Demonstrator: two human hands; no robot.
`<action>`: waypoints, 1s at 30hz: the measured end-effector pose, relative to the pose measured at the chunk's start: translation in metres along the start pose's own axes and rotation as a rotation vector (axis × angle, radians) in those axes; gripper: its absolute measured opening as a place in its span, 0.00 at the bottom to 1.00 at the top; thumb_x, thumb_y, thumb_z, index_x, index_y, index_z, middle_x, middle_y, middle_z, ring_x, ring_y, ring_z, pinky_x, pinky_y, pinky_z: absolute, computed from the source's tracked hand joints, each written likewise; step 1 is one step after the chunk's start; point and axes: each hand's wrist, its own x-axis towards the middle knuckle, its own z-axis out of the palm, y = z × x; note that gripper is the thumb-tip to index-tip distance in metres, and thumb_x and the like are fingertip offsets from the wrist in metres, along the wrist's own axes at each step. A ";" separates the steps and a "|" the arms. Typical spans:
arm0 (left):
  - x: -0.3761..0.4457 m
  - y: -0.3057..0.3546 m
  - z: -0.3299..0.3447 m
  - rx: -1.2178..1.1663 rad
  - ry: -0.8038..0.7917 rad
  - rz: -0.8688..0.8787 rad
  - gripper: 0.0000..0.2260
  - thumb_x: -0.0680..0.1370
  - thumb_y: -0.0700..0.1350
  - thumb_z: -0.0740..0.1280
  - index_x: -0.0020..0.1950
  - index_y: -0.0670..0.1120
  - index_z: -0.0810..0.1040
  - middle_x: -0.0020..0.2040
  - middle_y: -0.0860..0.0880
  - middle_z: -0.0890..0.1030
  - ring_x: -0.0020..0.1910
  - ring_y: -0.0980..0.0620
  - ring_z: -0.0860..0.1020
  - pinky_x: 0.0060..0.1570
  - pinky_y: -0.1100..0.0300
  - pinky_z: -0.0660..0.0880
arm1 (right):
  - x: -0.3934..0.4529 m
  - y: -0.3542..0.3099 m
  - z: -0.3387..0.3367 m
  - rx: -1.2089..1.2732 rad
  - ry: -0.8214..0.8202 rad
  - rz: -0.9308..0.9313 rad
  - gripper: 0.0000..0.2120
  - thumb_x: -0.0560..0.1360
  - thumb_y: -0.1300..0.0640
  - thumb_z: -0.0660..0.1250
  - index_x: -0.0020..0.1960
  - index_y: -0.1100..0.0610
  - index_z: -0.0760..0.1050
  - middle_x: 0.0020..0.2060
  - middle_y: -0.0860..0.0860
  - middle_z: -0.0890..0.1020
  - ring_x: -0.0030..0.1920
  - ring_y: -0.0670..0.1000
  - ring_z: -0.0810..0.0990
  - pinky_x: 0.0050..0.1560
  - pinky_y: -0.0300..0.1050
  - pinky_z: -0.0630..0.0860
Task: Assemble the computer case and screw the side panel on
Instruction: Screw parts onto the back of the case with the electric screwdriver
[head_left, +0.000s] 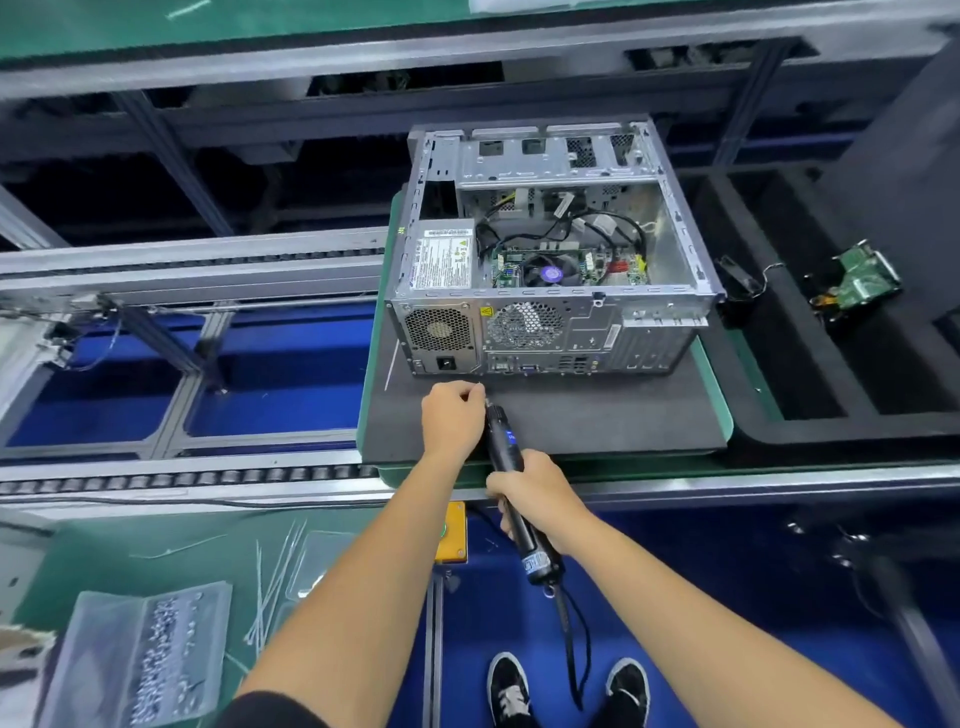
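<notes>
Head view. The case (550, 249) lay on its side on a dark mat (597, 415), open face up, rear ports toward the person. No side panel was on it; the board, fan and cables inside were exposed. A dark slab stood at the right edge of frame; I could not tell whether that was the panel.

The right hand (537, 493) was wrapped round the barrel of a black driver (511, 473), cord trailing down toward the floor. The left hand (452, 418) was curled at the driver's tip, fingertips pinched together just in front of the case's rear face. It seemed to be seating a screw on the bit, but nothing that small was resolvable.

On the green tabletop (104, 551) at lower left sat a bag of screws (161, 654) and loose ties (270, 587). A green board (862, 275) lay in a foam tray to the right, well apart from the case.

Judged risks:
- Screw dropped off the bit while being seated; it could roll off the mat into the conveyor gap.
- Driver triggered with fingers at the bit would pinch them.
- Panel closed over a stray cable would trap it.
- Trailing cord could snag and pull the bit off line, stripping a thread.
</notes>
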 end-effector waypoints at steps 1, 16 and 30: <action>0.000 0.000 0.000 0.008 -0.005 0.021 0.16 0.78 0.43 0.63 0.30 0.44 0.77 0.29 0.46 0.76 0.31 0.53 0.70 0.31 0.63 0.61 | 0.001 -0.001 0.000 -0.001 0.001 -0.002 0.13 0.70 0.61 0.69 0.51 0.60 0.70 0.35 0.57 0.77 0.26 0.53 0.76 0.31 0.46 0.75; 0.018 -0.025 -0.004 -0.036 -0.041 0.075 0.08 0.77 0.43 0.66 0.53 0.46 0.83 0.41 0.54 0.81 0.40 0.59 0.76 0.39 0.69 0.69 | 0.013 -0.022 0.001 0.009 -0.020 0.053 0.10 0.73 0.62 0.67 0.52 0.62 0.70 0.31 0.57 0.76 0.26 0.54 0.75 0.30 0.44 0.76; 0.028 -0.032 -0.002 -0.012 -0.039 0.074 0.08 0.77 0.44 0.66 0.54 0.47 0.82 0.40 0.51 0.80 0.40 0.54 0.76 0.41 0.63 0.68 | 0.017 -0.022 0.018 0.007 0.041 0.038 0.15 0.68 0.55 0.70 0.51 0.58 0.69 0.48 0.61 0.79 0.45 0.60 0.79 0.55 0.61 0.79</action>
